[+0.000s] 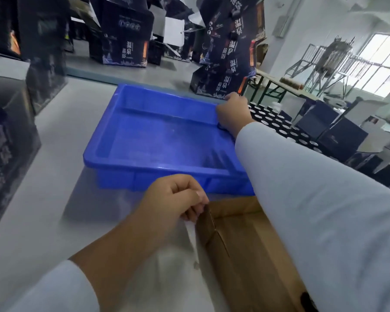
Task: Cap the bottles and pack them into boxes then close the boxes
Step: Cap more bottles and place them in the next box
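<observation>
Black-capped bottles (277,122) stand right of the blue plastic tray (158,134), nearest my right hand (232,111) gripping its rim; my left hand (176,199) pinches clear plastic (190,230).

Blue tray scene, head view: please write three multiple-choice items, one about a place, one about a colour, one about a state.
1. Where is the right hand?
A. on the far right corner of the tray
B. inside the cardboard box
C. flat on the table

2. What colour is the tray?
A. red
B. blue
C. green

3. What does the tray hold on its visible floor?
A. many bottles
B. folded boxes
C. nothing visible

Answers:
1 A: the hand's grip closes on the rim at that corner.
2 B: its walls and floor are plainly blue.
3 C: the floor shows bare blue plastic.
</observation>
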